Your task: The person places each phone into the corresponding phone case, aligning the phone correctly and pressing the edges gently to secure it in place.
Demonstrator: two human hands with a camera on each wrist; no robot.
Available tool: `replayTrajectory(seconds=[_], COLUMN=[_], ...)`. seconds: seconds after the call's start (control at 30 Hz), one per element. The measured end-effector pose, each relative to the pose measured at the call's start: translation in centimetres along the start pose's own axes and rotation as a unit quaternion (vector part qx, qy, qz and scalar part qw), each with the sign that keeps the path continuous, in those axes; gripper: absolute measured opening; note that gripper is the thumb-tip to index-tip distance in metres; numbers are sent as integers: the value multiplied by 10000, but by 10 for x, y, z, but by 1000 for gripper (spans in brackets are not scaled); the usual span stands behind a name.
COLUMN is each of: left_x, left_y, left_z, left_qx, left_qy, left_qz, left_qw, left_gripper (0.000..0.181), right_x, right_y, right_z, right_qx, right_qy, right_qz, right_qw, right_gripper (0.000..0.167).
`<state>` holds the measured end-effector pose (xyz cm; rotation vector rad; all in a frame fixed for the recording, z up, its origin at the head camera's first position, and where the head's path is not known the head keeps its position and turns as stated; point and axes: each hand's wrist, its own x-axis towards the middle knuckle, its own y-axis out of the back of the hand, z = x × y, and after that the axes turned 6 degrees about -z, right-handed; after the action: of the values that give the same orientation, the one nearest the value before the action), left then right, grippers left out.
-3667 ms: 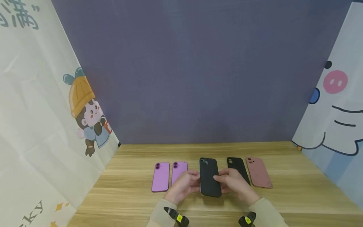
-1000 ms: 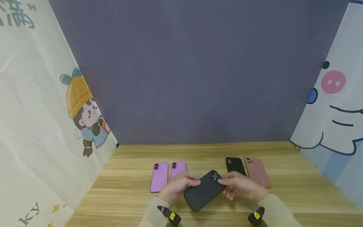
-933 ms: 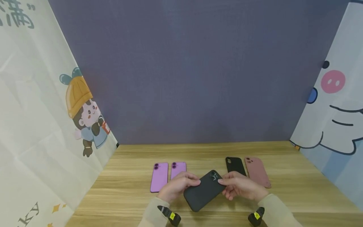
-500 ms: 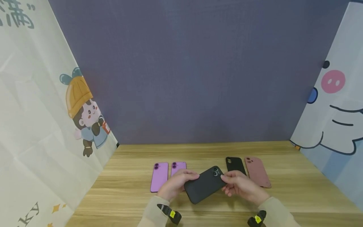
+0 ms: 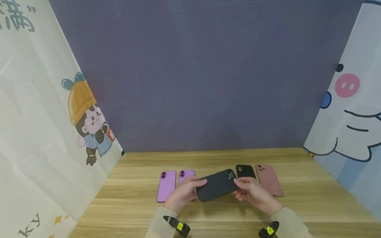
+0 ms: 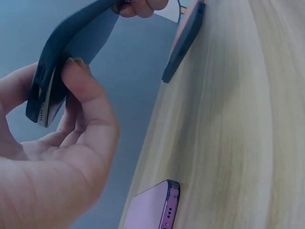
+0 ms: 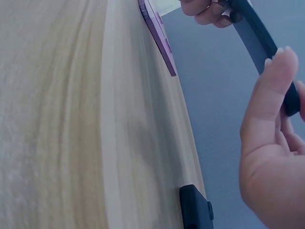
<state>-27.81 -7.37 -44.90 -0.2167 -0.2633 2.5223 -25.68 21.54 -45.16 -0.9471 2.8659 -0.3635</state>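
Observation:
Both hands hold a phone in a dark case (image 5: 217, 185) above the table, its camera end toward the right. The left hand (image 5: 183, 193) grips the lower end with the thumb on the case back. At the camera corner, the right hand (image 5: 257, 195) pinches with thumb and fingers. In the left wrist view the case (image 6: 71, 33) stands partly apart from the phone's edge (image 6: 44, 107) near the left hand (image 6: 66, 152). The right wrist view shows the right hand (image 7: 274, 143) on the other end of the case (image 7: 257, 36).
Two purple phones (image 5: 166, 186) lie on the wooden table (image 5: 143, 218) at the left, the second (image 5: 186, 175) partly behind the left hand. A black case (image 5: 245, 171) and a pink case (image 5: 269, 180) lie at the right. A dark panel (image 5: 190, 82) stands behind.
Over the last second the held phone and case have risen and turned from a steep slant to nearly level. Both hands keep their grip on it; the other phones and cases lie where they were.

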Motion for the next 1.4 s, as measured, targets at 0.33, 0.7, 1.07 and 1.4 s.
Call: replayTrajectory(seconds=[0.33, 0.7, 1.07, 1.4], left_x=[-6, -5, -6, -8], left_y=[4, 3, 7, 8], left_z=[-3, -5, -7, -7], left_qx=[-110, 415, 315, 215], left_qy=[2, -518, -511, -399], left_qz=[228, 309, 454, 231], left_qw=[9997, 9973, 9972, 9987], left_gripper=[24, 18, 19, 18], right_x=[1, 0, 1, 6], right_y=[0, -3, -6, -3], right_z=[3, 6, -2, -6], right_qx=[320, 832, 120, -355], right_qy=[275, 211, -216, -238], right_qz=[465, 648, 905, 1424], right_qw=[9980, 9942, 9956, 9889], right_gripper=[22, 19, 27, 39])
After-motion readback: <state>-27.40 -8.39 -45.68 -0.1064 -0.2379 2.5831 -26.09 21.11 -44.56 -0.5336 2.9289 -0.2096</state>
